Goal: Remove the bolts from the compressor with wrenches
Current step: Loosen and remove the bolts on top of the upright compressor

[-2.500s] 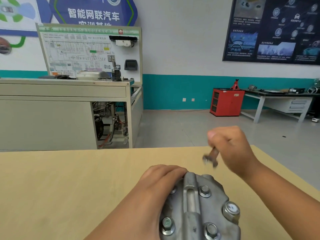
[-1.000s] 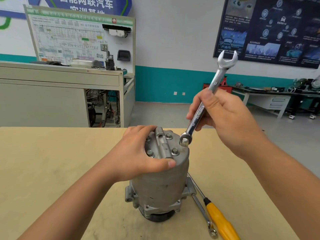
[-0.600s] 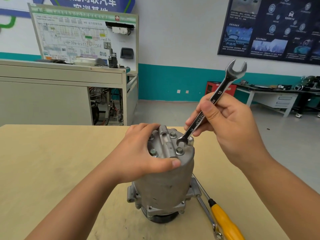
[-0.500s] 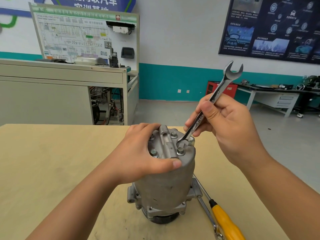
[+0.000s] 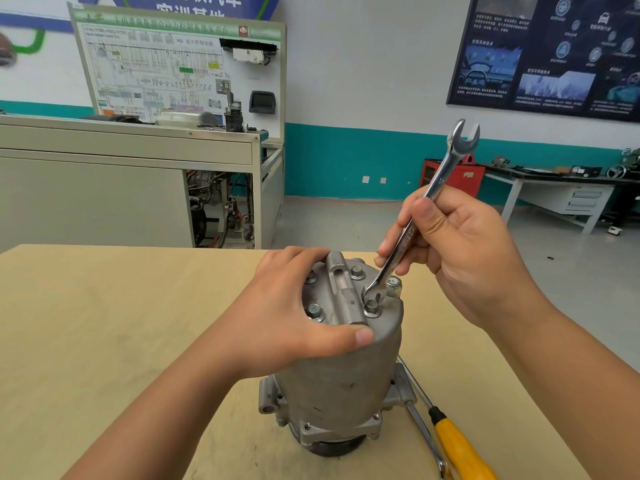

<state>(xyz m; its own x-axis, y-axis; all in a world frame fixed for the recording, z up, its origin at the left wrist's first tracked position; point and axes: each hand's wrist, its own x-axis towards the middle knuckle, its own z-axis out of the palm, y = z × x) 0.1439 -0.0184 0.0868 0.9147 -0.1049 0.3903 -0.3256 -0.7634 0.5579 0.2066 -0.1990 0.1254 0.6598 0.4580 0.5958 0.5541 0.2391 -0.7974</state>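
A grey metal compressor [image 5: 341, 382] stands upright on the wooden table [image 5: 104, 341]. Its top plate carries several hex bolts, among them the near-right bolt [image 5: 371, 307] and the near-left bolt [image 5: 314, 311]. My left hand [image 5: 298, 317] grips the top edge of the compressor, thumb along the near rim. My right hand [image 5: 460, 251] holds a silver combination wrench [image 5: 420, 213] by its shank. The wrench's lower end sits on the top plate just behind the near-right bolt, its open jaw pointing up.
A yellow-handled screwdriver [image 5: 457, 445] and a second wrench [image 5: 424, 434] lie on the table right of the compressor's base. A training bench with a wiring board [image 5: 180, 64] stands behind the table. A red cabinet [image 5: 460, 174] and a work desk [image 5: 561, 192] are at the far right.
The view dropped to show the whole compressor. My right hand brought the wrench's lower end from the far-right edge of the top plate inward toward the near-right bolt. My left hand kept its grip.
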